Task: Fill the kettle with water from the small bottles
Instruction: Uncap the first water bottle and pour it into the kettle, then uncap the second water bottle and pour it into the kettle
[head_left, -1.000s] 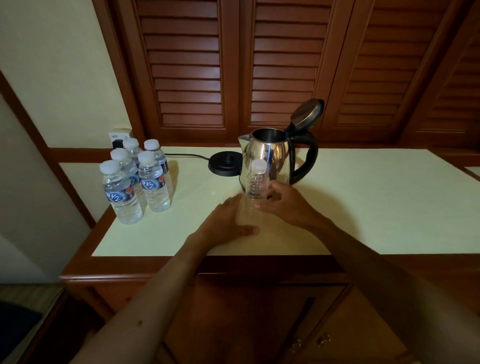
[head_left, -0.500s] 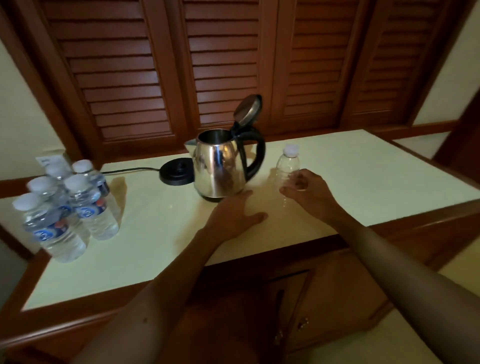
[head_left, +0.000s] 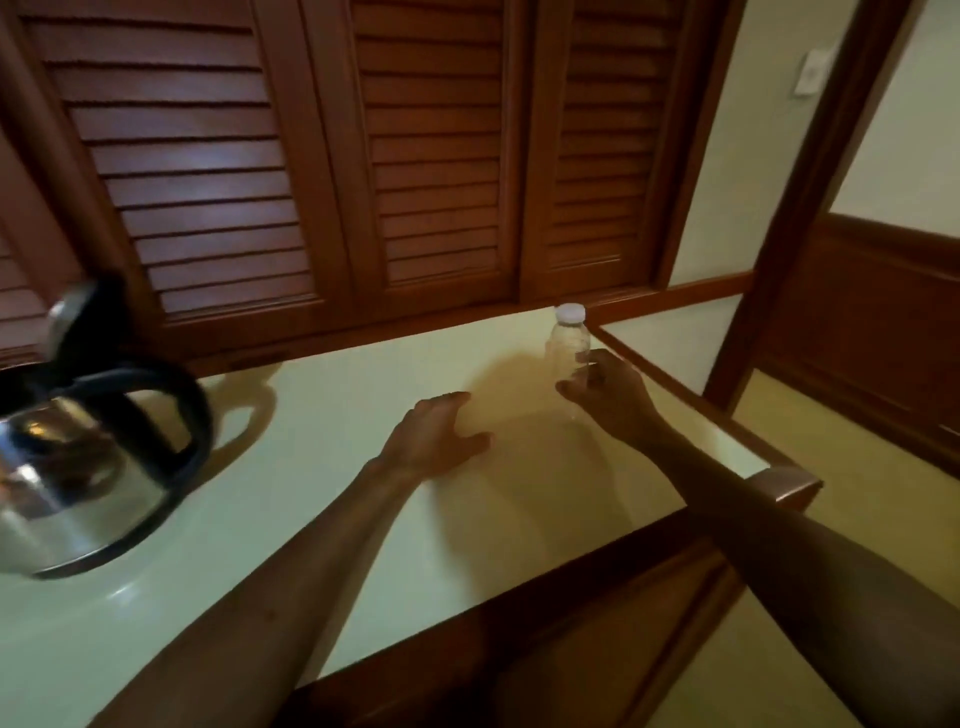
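A small clear bottle with a white cap stands upright near the far right corner of the pale countertop; it looks empty. My right hand is wrapped around its lower part. My left hand rests flat on the countertop with fingers spread, a little left of the bottle and holding nothing. The steel kettle with a black handle stands at the left edge of the view, its lid tipped open. The full bottles are out of view.
Brown louvred wooden doors rise behind the countertop. The counter's wooden rim ends just right of my right hand, with a drop to the floor beyond. A white wall switch sits at upper right.
My right hand has carried the capped bottle rightwards, from in front of the kettle to the far right corner. My view has swung right, so the full bottles and kettle base are gone.
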